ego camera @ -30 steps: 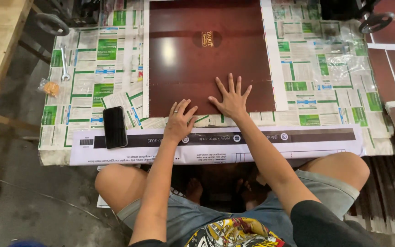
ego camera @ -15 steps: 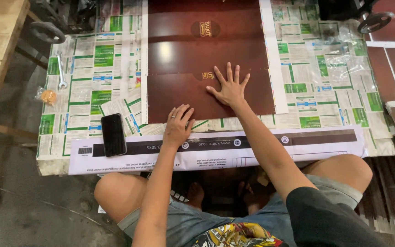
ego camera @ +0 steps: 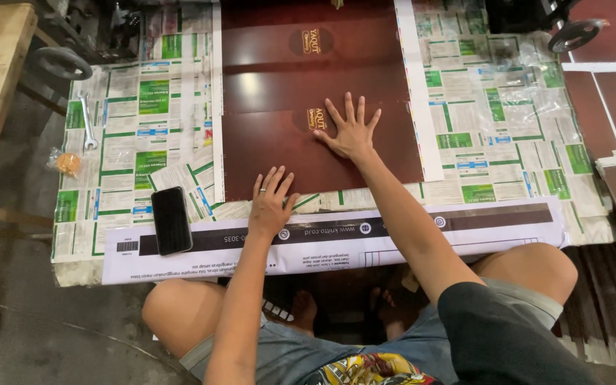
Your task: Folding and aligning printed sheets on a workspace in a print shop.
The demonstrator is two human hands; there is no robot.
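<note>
I am looking straight down from the head camera at a low work table [ego camera: 607, 228] covered edge to edge with sheets of newspaper [ego camera: 493, 128] printed in green and white.

The biggest thing on it is a glossy dark red-brown sheet [ego camera: 272, 142] with small gold emblems. Its long axis runs away from me, from near the table's front edge up and out of the top of the picture. It lies directly ahead of both hands, centred between the arms.

A long white printed paper strip [ego camera: 465, 228] lies crosswise along the table's near edge, just in front of the seated person's bare knees.

The right hand [ego camera: 351, 132] is the one farther onto the sheet. It lies flat, palm down, all five fingers spread wide, pressing the surface beside one gold emblem. It grips nothing.

The left hand [ego camera: 271, 203] is nearer the body, at the sheet's front edge. Its fingers are open and slightly fanned, fingertips touching the sheet's near edge, palm resting over the newspaper and the strip. It holds nothing either.

A black phone [ego camera: 171, 219] lies face up to the left on the strip, well apart from the left hand. Farther left rest a small metal spanner [ego camera: 87, 120] and a small orange thing in a clear wrapper [ego camera: 67, 163].
</note>
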